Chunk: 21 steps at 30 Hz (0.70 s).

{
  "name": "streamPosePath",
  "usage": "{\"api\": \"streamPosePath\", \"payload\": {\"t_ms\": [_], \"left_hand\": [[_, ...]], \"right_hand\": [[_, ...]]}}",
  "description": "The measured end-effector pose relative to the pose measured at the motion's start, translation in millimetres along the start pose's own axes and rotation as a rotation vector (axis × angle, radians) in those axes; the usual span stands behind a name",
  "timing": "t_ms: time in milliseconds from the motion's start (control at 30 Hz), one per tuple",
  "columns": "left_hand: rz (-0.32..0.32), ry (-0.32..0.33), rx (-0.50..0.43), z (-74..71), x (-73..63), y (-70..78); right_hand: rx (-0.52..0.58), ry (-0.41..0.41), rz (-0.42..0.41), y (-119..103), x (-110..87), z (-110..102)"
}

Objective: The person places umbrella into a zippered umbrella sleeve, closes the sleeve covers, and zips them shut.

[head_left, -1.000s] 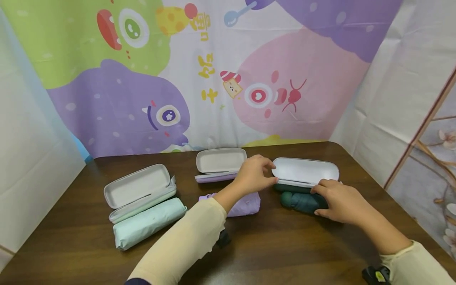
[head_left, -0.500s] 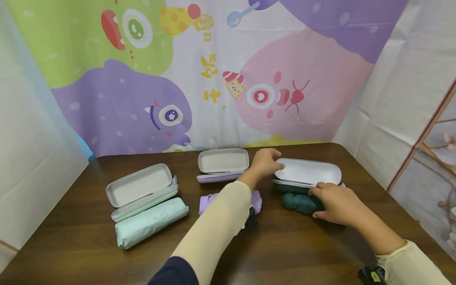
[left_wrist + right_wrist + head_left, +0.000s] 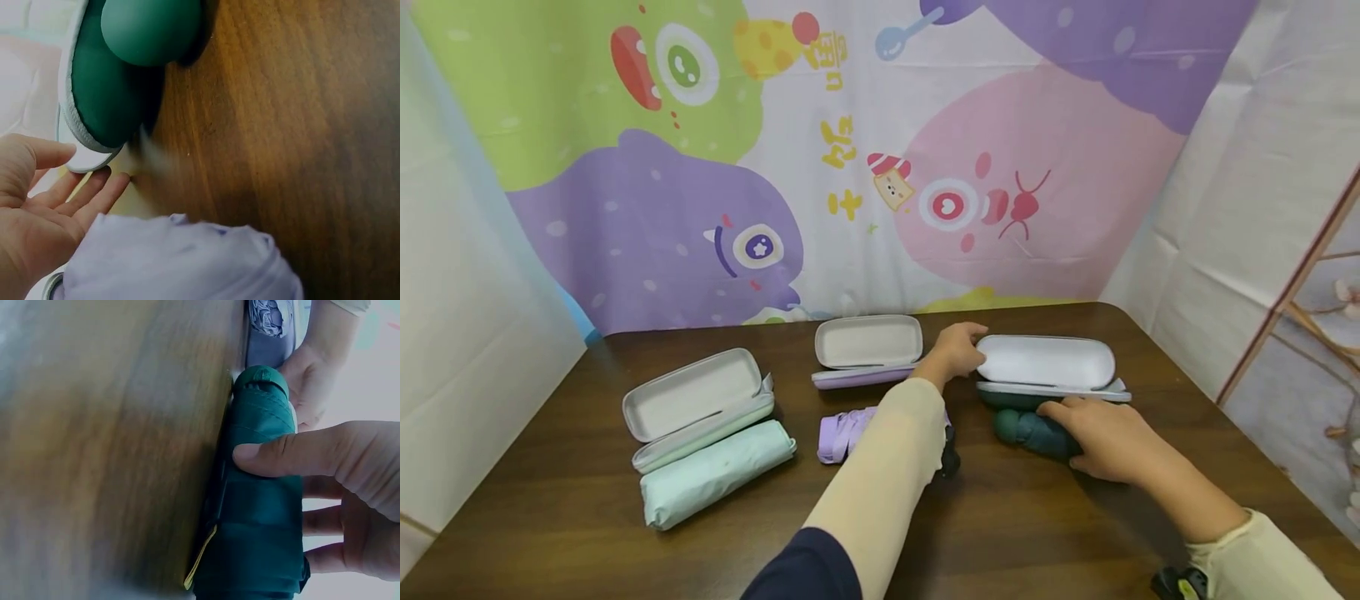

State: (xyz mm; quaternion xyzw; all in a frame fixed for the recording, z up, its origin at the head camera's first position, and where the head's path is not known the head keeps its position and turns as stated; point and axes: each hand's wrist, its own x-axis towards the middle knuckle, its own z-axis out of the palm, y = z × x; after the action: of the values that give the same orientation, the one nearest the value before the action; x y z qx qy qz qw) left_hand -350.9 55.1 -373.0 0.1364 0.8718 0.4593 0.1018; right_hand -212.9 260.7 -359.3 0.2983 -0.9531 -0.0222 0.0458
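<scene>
An unzipped dark green case with a white inside (image 3: 1047, 362) lies at the right of the table, its lid raised at the back. Just in front lies a dark green folding umbrella (image 3: 1033, 433) with a round knob at its left end. My right hand (image 3: 1108, 442) grips this umbrella, thumb (image 3: 262, 459) across its near face and fingers on the far side. At the lid's left end, my left hand (image 3: 957, 350) pinches the edge, thumb (image 3: 53, 153) on one side and fingers behind. The right hand covers the umbrella's right end in the head view.
A purple umbrella (image 3: 842, 433), partly behind the left sleeve, lies before an unzipped purple case (image 3: 868, 342). On the left, a mint umbrella (image 3: 718, 475) lies before a mint case (image 3: 696, 396). A cartoon cloth (image 3: 850, 150) hangs behind the table.
My left hand has moved right and reached the left end of the green case's lid. My right hand stays on the green umbrella and has shifted only slightly.
</scene>
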Motion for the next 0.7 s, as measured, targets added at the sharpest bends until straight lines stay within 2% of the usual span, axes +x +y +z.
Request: {"api": "streamPosePath", "payload": {"t_ms": [233, 500, 600, 700], "left_hand": [[-0.005, 0.011, -0.030, 4.9, -0.1, 2.1], [-0.027, 0.028, 0.032, 6.9, 3.7, 0.0], [-0.016, 0.044, 0.005, 7.4, 3.7, -0.1], [-0.009, 0.044, -0.062, 8.2, 2.4, 0.5]], "right_hand": [[-0.008, 0.003, -0.034, -1, -3.7, 0], [0.003, 0.013, -0.096, -3, -8.0, -3], [0.011, 0.007, -0.118, -3, -9.3, -4], [0.019, -0.012, -0.137, -3, -11.8, -6]]}}
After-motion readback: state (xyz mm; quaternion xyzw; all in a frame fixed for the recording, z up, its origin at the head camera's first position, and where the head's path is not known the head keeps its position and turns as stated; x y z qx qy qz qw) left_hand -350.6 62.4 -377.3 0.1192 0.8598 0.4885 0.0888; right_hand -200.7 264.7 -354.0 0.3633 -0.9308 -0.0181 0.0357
